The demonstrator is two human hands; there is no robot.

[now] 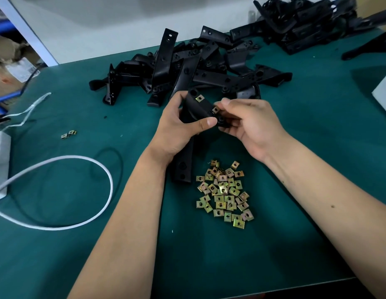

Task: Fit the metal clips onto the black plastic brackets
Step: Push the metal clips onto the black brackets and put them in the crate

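Your left hand (177, 128) grips the black bracket (198, 111) above the middle of the desk (274, 244), thumb pressed across its near edge, while your right hand (250, 126) pinches the bracket's right end, fingertips at a clip (215, 109) that looks only partly seated. Another clip (200, 98) already sits further up. If you push at an angle, that clip could skew or spring off, probably into the loose clip pile (225, 194) just below, or slip from your grip. The bracket heap (187, 70) lies beyond, and a white cable (80, 190) loops at the left.
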